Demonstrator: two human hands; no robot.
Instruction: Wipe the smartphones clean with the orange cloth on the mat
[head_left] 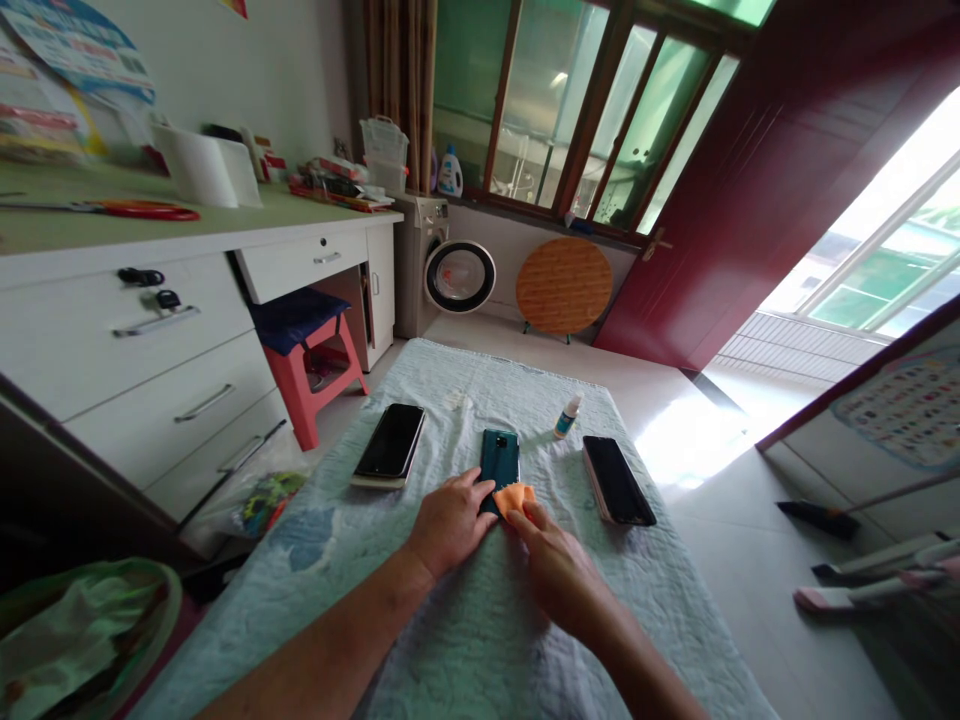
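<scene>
A teal smartphone (500, 456) lies back side up on the cloth-covered table, its camera module toward the far end. My left hand (450, 520) grips it at its left edge and near end, fingers and thumb against the body. In my right hand (559, 570) is a folded orange cloth (513, 497), pinched and pressed on the phone's near right part, which it hides. A small spray bottle (568, 416) with a blue label stands behind and to the right. One black-screened phone (391, 442) rests at the left, another (619, 480) at the right.
A pale quilted cloth (465, 385) covers the table. To the left are a red stool (319, 365), a white drawer desk (225, 345) and a bin (161, 590). Beyond stand a washing machine (420, 265) with its door open and a round wooden tabletop (564, 287).
</scene>
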